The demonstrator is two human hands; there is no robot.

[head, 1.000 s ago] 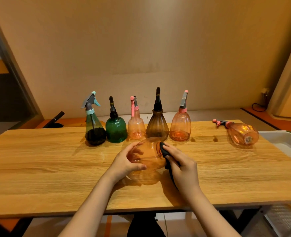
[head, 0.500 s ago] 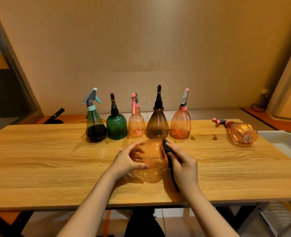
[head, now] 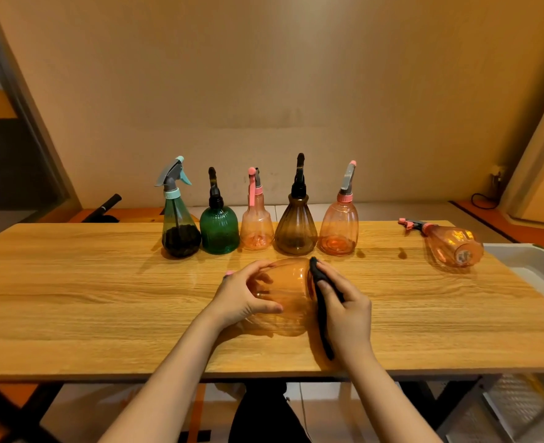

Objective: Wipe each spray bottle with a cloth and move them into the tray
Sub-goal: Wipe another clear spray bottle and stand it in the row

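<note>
An orange spray bottle [head: 288, 282] lies tilted on its side just above the wooden table [head: 72, 298], its base toward the right. My left hand [head: 242, 298] grips its body, and its pink nozzle peeks out behind my fingers. My right hand [head: 344, 305] holds a black cloth [head: 320, 302] and presses it against the bottle's base. Several upright spray bottles stand in a row behind: a teal-topped one [head: 179, 225], a green one [head: 219, 230], a pink one [head: 257, 227], a brown one [head: 296, 227] and an orange one [head: 339, 230]. The white tray [head: 529, 266] sits at the right edge.
Another orange bottle [head: 453, 246] lies on its side at the far right of the table, next to the tray. A black handle [head: 104, 207] sticks up behind the table's left back edge. The wall stands close behind the bottle row.
The cloth under my right hand has shifted slightly along the bottle's base, and my left hand has turned the bottle a little. The view has tilted down a bit.
</note>
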